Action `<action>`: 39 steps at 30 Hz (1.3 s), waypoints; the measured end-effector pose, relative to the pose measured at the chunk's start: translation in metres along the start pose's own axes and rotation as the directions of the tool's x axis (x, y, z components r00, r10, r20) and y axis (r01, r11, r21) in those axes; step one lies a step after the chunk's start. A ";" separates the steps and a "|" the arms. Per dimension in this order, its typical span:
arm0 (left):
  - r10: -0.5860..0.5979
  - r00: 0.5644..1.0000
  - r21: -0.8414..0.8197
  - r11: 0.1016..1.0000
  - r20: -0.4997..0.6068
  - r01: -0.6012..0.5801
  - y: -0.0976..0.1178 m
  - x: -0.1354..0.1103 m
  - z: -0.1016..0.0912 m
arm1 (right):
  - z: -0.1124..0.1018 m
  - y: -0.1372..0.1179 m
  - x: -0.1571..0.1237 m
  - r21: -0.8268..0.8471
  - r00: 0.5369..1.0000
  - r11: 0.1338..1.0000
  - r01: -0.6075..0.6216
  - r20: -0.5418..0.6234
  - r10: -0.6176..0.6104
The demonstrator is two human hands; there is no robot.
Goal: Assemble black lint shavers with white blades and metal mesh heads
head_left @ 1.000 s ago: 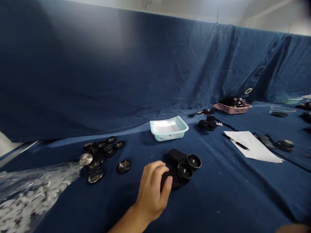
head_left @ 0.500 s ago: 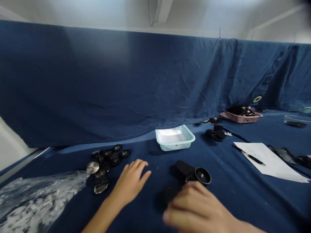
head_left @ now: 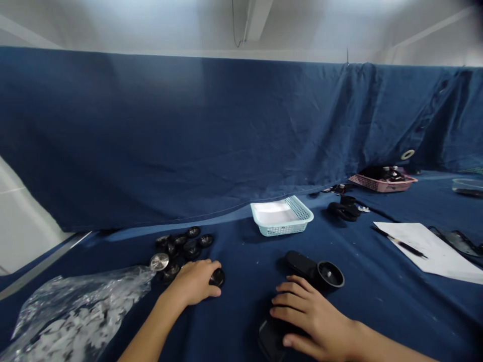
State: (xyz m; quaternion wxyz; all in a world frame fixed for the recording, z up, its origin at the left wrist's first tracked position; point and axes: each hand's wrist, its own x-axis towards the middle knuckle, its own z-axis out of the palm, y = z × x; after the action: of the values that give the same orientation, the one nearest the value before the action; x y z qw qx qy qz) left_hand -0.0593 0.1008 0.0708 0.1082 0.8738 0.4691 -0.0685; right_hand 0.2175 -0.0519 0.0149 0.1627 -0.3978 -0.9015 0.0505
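Observation:
My left hand (head_left: 196, 284) is closed over a round black cap-like part (head_left: 218, 277), which shows beyond the fingertips. Close behind it lies a loose cluster of similar round black parts (head_left: 191, 249), one of them with a silvery ridged face (head_left: 159, 261). My right hand (head_left: 311, 314) lies over a dark, smooth black plastic piece (head_left: 269, 337), fingers and thumb curved across it; the palm hides much of its shape. Just beyond the right fingertips, a long black casing (head_left: 300, 262) rests beside a round black cup (head_left: 330, 275) with an open top.
A clear bag of white pieces (head_left: 86, 322) lies at the left front. Toward the back stands a light-blue basket (head_left: 283, 230) with white paper inside. Right of it are black parts (head_left: 343, 210), a pink basket (head_left: 385, 186), and a pen (head_left: 407, 247) on a white sheet (head_left: 449, 261).
My left hand has moved left and closed on a round black part. My right hand has come down onto the black plastic piece. The view has shifted slightly left.

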 end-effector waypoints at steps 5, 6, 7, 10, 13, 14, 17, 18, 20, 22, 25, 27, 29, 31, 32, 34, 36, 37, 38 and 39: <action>0.165 0.983 -0.169 0.974 0.076 -0.151 0.010 -0.016 -0.013 | 0.023 0.010 0.003 -0.043 0.980 0.998 0.055 -0.187 -0.062; 0.223 0.972 -0.213 0.956 0.075 -0.203 0.015 -0.019 -0.013 | 0.029 0.012 0.001 -0.049 0.967 0.999 0.018 -0.252 -0.030; 0.277 0.959 -0.244 0.935 0.055 -0.256 0.020 -0.021 -0.012 | 0.034 0.014 -0.001 -0.045 0.951 0.999 -0.031 -0.310 0.016; 0.363 0.932 -0.279 0.892 -0.025 -0.355 0.038 -0.026 -0.007 | 0.043 0.018 -0.006 0.005 0.891 0.980 -0.200 -0.415 0.184; 0.377 0.926 -0.344 0.865 -0.038 -0.366 0.050 -0.028 -0.006 | 0.045 0.020 -0.008 0.086 0.836 0.936 -0.341 -0.428 0.343; 0.385 0.922 -0.377 0.848 -0.047 -0.373 0.053 -0.028 -0.006 | 0.046 0.020 -0.008 0.137 0.825 0.921 -0.366 -0.410 0.388; 0.426 0.897 -0.452 0.781 -0.120 -0.432 0.055 -0.028 -0.008 | 0.047 0.020 -0.008 0.350 0.824 0.872 -0.341 -0.336 0.457; 0.435 0.887 -0.468 0.758 -0.157 -0.455 0.055 -0.028 -0.007 | 0.047 0.020 -0.008 0.423 0.829 0.852 -0.308 -0.320 0.459; 0.433 0.873 -0.492 0.723 -0.223 -0.485 0.056 -0.025 -0.005 | 0.048 0.020 -0.008 0.543 0.842 0.806 -0.237 -0.298 0.449; 0.416 0.870 -0.518 0.700 -0.265 -0.492 0.058 -0.020 0.002 | 0.047 0.019 -0.007 0.637 0.861 0.748 -0.185 -0.262 0.436; 0.360 0.879 -0.556 0.680 -0.314 -0.478 0.063 -0.009 0.019 | 0.045 0.019 -0.007 0.712 0.883 0.681 -0.169 -0.197 0.426; 0.284 0.883 -0.584 0.667 -0.375 -0.463 0.066 -0.001 0.035 | 0.043 0.019 -0.007 0.712 0.891 0.676 -0.191 -0.162 0.423; 0.163 0.877 -0.609 0.663 -0.452 -0.436 0.067 0.008 0.052 | 0.041 0.020 -0.007 0.687 0.899 0.692 -0.219 -0.133 0.417; 0.048 0.862 -0.624 0.670 -0.504 -0.402 0.066 0.017 0.069 | 0.042 0.020 -0.009 0.648 0.903 0.719 -0.251 -0.110 0.415; 0.011 0.855 -0.626 0.676 -0.519 -0.389 0.065 0.020 0.075 | 0.042 0.020 -0.010 0.625 0.903 0.732 -0.271 -0.099 0.419; -0.034 0.845 -0.628 0.685 -0.534 -0.369 0.064 0.024 0.086 | 0.043 0.021 -0.012 0.579 0.900 0.753 -0.312 -0.075 0.430; -0.036 0.842 -0.606 0.711 -0.538 -0.357 0.063 0.024 0.092 | 0.044 0.023 -0.013 0.544 0.897 0.768 -0.337 -0.061 0.437; -0.020 0.841 -0.578 0.735 -0.540 -0.354 0.064 0.023 0.094 | 0.044 0.024 -0.013 0.533 0.896 0.774 -0.343 -0.062 0.439; 0.006 0.841 -0.540 0.763 -0.542 -0.354 0.064 0.023 0.096 | 0.043 0.024 -0.013 0.523 0.896 0.779 -0.346 -0.063 0.440; 0.039 0.839 -0.497 0.791 -0.542 -0.358 0.064 0.022 0.097 | 0.043 0.025 -0.012 0.513 0.896 0.785 -0.347 -0.067 0.440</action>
State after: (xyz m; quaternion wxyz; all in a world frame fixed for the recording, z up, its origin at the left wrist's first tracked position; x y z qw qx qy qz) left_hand 0.0043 0.0592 -0.0199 0.2491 0.8308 0.3804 0.3209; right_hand 0.2279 -0.0421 -0.0338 0.3254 -0.5264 -0.7367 0.2726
